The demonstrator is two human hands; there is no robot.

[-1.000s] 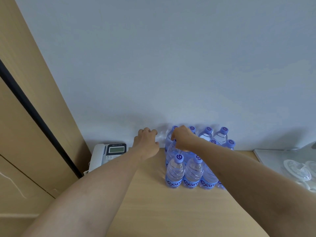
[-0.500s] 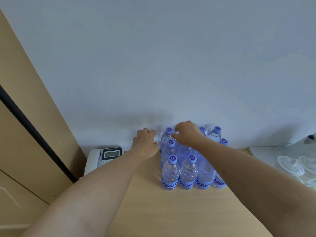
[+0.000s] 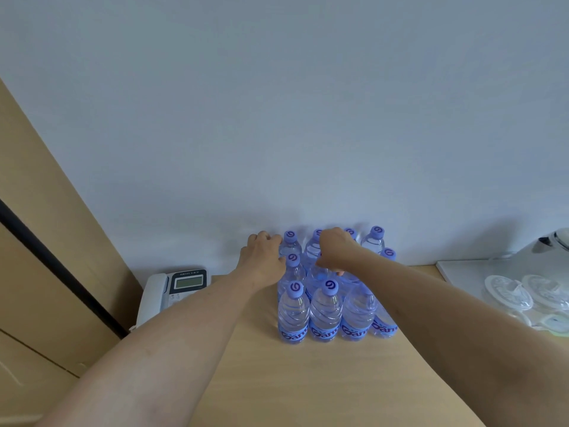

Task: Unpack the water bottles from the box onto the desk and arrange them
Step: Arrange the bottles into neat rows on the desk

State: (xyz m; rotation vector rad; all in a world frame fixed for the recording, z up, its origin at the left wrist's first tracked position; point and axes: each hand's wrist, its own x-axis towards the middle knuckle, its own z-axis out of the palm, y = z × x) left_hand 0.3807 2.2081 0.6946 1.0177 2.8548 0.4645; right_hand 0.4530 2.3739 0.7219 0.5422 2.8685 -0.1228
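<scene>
1. Head view: the water bottles (image 3: 326, 306) stand upright in a tight block on the desk (image 3: 308, 380), against the wall (image 3: 277, 118).
2. The left hand (image 3: 263, 260), fingers curled, presses the block's left side; the right hand (image 3: 334, 251) is closed over a middle bottle, its grip hidden.
3. To do it well, I judge: squeeze rows gently from the sides, keeping bottles upright and labels forward.
4. Each capped bottle looks full of water. No box shows.
</scene>
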